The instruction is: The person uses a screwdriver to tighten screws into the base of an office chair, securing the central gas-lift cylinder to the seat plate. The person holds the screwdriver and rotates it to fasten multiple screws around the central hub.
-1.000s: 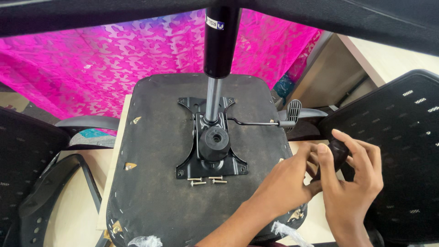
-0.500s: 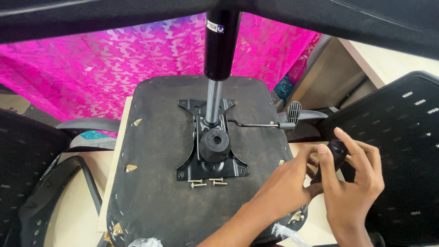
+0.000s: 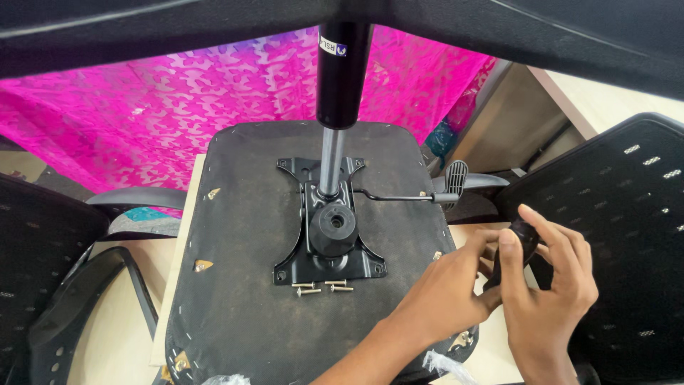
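Because the upturned office chair seat (image 3: 242, 285) lies flat mid-frame with its mechanism plate (image 3: 329, 235) exposed, we work at lower right, our left hand (image 3: 445, 296) and right hand (image 3: 548, 299) together pinching a black knob (image 3: 524, 235).

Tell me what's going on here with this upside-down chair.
A person is working at the right edge of an upturned office chair seat. The right hand grips a black round knob, and the left hand sits beside it at the seat's edge. The metal mechanism plate with its gas cylinder is mounted on the seat, and a few loose screws lie just below the plate.
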